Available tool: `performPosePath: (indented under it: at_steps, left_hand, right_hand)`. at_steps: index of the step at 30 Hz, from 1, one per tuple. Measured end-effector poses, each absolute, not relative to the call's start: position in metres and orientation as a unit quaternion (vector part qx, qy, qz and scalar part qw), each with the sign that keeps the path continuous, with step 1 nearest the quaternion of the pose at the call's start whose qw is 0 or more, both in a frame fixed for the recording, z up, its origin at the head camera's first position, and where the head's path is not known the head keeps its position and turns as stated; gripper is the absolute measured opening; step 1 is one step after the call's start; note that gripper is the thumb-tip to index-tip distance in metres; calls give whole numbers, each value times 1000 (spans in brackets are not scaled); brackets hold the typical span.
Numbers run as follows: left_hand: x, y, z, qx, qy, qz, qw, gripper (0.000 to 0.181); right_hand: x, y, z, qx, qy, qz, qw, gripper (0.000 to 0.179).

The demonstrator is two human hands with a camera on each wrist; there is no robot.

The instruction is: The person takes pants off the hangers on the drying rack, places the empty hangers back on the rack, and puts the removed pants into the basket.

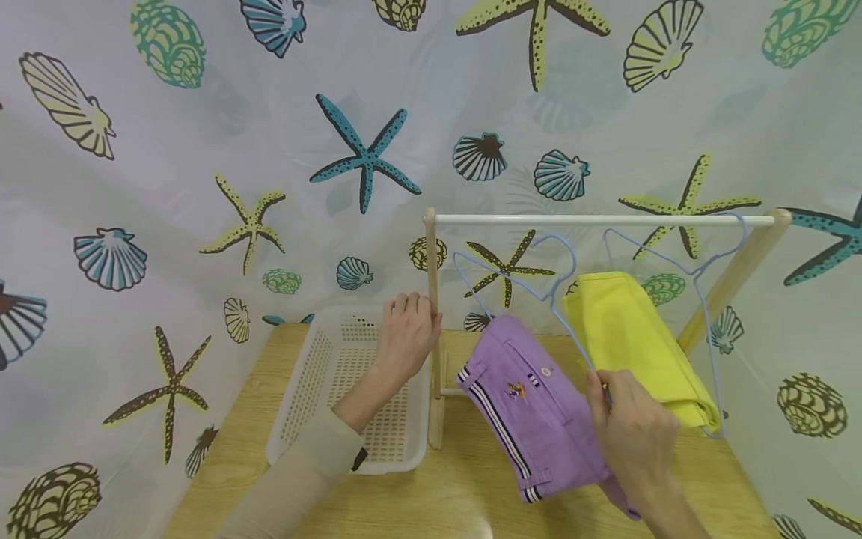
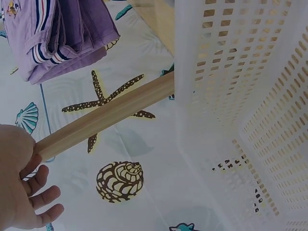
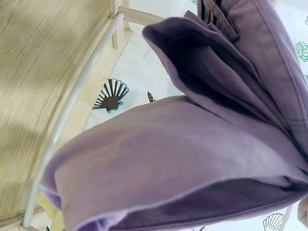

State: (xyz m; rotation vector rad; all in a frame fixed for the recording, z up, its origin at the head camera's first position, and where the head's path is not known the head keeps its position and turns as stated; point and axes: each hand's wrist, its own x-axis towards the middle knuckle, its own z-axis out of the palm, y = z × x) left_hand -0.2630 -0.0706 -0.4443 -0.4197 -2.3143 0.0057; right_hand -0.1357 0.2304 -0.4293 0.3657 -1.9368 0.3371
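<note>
My right hand [image 1: 636, 430] grips the lower right side of a blue hanger [image 1: 561, 318] that carries folded purple pants [image 1: 532, 419] with striped trim. The hanger's hook shows just below the white rod [image 1: 592, 220] of a small clothes rack, apparently off it. My left hand [image 1: 407, 333] holds the rack's left wooden post [image 1: 432, 262], fingers bent around it; in the left wrist view, the hand [image 2: 17, 183] is at one end of the visible post [image 2: 108, 115]. Purple cloth [image 3: 159, 159] fills most of the right wrist view.
A second blue hanger [image 1: 703, 299] with a folded yellow garment [image 1: 633, 337] hangs at the rod's right end. Left of the rack, a white perforated basket [image 1: 288, 408] stands on the wooden table [image 1: 465, 479]. A shell-and-starfish patterned curtain surrounds the table.
</note>
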Motion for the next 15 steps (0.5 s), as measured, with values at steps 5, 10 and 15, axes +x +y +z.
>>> performPosePath:
  at_steps: [5,10,15]
  left_hand:
    - [-255,-74,-440,-147,-924,-20,354,47]
    - [-240,-77,-435,-138,-933,-60,328,52]
    - [-227,-77,-434,-137,-931,-100,323,48]
  right_hand:
    - [-133,230,-432,147,-818,135,539,52]
    - [-133,229,-434,145,-814,139,545,51]
    - [-132,229,-433,142,-813,144,546,51]
